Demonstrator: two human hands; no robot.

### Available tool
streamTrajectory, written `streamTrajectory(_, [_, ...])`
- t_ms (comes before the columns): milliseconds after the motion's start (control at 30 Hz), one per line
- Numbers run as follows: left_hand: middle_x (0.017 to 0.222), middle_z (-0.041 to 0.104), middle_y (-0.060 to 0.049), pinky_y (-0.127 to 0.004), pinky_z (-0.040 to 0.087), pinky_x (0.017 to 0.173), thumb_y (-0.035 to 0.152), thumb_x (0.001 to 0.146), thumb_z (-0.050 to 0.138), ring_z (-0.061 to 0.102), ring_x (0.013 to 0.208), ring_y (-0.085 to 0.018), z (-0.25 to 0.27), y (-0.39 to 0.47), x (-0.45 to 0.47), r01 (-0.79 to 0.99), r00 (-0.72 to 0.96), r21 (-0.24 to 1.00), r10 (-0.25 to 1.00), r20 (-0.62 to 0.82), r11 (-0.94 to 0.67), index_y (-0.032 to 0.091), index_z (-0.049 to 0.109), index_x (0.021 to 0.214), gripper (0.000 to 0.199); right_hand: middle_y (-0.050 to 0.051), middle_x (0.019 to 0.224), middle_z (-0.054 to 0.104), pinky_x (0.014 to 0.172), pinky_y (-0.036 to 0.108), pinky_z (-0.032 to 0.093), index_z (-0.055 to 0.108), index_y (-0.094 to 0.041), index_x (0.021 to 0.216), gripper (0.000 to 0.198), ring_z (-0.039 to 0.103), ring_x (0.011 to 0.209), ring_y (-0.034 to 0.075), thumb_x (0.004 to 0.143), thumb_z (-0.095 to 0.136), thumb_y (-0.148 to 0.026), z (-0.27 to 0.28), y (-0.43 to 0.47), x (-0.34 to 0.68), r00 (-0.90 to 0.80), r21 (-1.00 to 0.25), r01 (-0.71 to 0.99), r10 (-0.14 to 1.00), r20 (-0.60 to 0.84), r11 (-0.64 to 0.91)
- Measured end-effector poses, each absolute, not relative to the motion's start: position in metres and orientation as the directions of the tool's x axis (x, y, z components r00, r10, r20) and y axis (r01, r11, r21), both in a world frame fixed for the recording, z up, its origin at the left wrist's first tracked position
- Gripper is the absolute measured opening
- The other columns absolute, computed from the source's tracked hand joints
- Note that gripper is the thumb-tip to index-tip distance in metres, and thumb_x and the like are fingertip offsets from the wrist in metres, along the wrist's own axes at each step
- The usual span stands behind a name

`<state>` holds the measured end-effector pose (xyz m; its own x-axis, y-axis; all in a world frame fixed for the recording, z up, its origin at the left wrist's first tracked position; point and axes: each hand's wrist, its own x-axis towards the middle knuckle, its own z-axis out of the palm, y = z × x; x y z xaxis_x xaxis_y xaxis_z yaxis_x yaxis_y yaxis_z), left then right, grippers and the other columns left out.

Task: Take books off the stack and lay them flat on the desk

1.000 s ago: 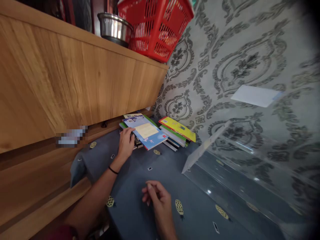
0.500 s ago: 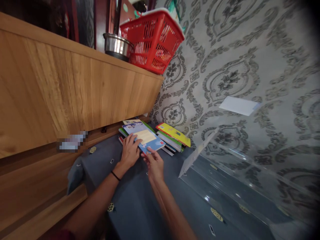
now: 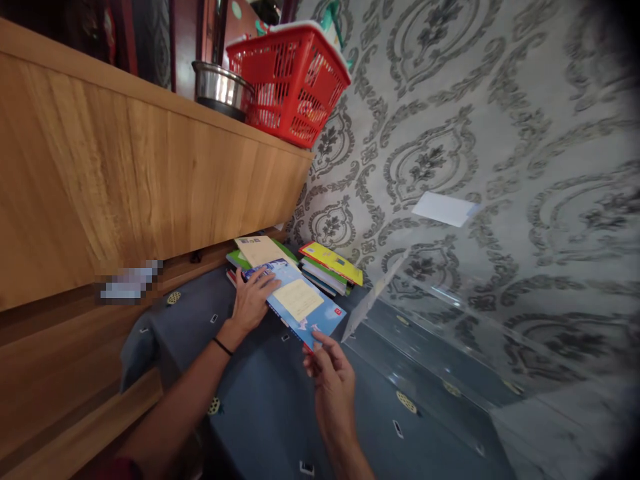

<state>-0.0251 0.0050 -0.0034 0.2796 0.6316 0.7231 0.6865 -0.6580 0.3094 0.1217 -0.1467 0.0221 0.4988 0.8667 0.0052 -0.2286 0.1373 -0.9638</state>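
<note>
A light blue book [image 3: 323, 308] with a cream panel on its cover lies slanted, partly over a stack of books. My right hand [image 3: 330, 373] pinches its near corner between thumb and fingers. On the book's far left end rests my left hand [image 3: 253, 300], fingers spread over the cover. Beneath and behind it, the stack shows a cream-coloured book [image 3: 263, 252] on top and green edges [image 3: 234, 259] below. To the right sits a second pile, topped by a yellow book [image 3: 333, 262] with a red edge.
A clear acrylic stand [image 3: 425, 320] with white panels is on the right, by the patterned wall [image 3: 430, 153]. A wooden cabinet [image 3: 150, 167] borders the blue tablecloth [image 3: 260, 400]. A red basket [image 3: 295, 87] and a metal pot [image 3: 223, 87] sit on the cabinet.
My right hand has drawn the blue book toward me and right, uncovering the cream-coloured book. My left hand stays near the stack's left side. The view has shifted slightly.
</note>
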Motion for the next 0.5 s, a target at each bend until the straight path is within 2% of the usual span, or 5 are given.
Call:
streamTrajectory(133, [0.115,0.076,-0.006,-0.058,0.032,0.113,0.016,0.091,0.058,0.067,0.114,-0.025,-0.002,0.006,-0.025,0.585,0.307,0.279,0.527,0.793,-0.761,0.028,0.072,0.113,0.029,0.007,0.09,0.072,0.064,0.03,0.052,0.073,-0.02,0.102,0.041,0.065,0.072,0.019,0.081,0.07,-0.054,0.026,-0.16,0.132,0.507,-0.957,0.073,0.816,0.279,0.282])
streamTrajectory(200, [0.112,0.077,-0.006,-0.05,0.043,0.104,0.02,0.093,0.057,0.07,0.108,-0.024,-0.001,0.005,-0.024,0.542,0.291,0.275,0.484,0.825,-0.794,0.027,0.074,0.109,0.024,0.009,0.107,0.071,0.078,0.035,0.054,0.071,-0.022,0.111,0.042,0.066,0.088,0.022,0.08,0.073,-0.05,0.026,-0.164,0.136,0.463,-0.915,0.218,0.79,0.403,0.34])
streamTrajectory(333, [0.1,0.079,-0.008,-0.039,0.053,0.087,0.035,0.097,0.055,0.073,0.096,-0.023,0.004,-0.004,-0.021,0.413,0.227,0.307,0.423,0.877,-0.858,0.022,0.074,0.1,0.024,0.012,0.133,0.059,0.095,0.04,0.051,0.056,-0.024,0.135,0.068,0.061,0.112,0.026,0.074,0.081,-0.043,0.027,-0.163,0.146,0.442,-0.862,0.328,0.744,0.501,0.386])
streamTrajectory(400, [0.093,0.079,-0.007,-0.036,0.054,0.081,0.04,0.096,0.055,0.073,0.088,-0.022,0.008,-0.011,-0.017,0.319,0.222,0.377,0.455,0.862,-0.87,0.021,0.074,0.095,0.027,0.013,0.136,0.056,0.094,0.04,0.052,0.043,-0.026,0.145,0.076,0.061,0.112,0.025,0.08,0.077,-0.043,0.031,-0.16,0.152,0.493,-0.852,0.336,0.695,0.523,0.402])
streamTrajectory(500, [0.079,0.076,-0.004,-0.03,0.053,0.071,0.042,0.091,0.062,0.071,0.075,-0.02,0.012,-0.024,-0.007,0.197,0.252,0.582,0.615,0.747,-0.789,0.021,0.072,0.083,0.025,0.011,0.129,0.058,0.091,0.041,0.052,0.026,-0.029,0.154,0.083,0.061,0.113,0.024,0.085,0.071,-0.045,0.035,-0.155,0.165,0.578,-0.839,0.337,0.61,0.543,0.427])
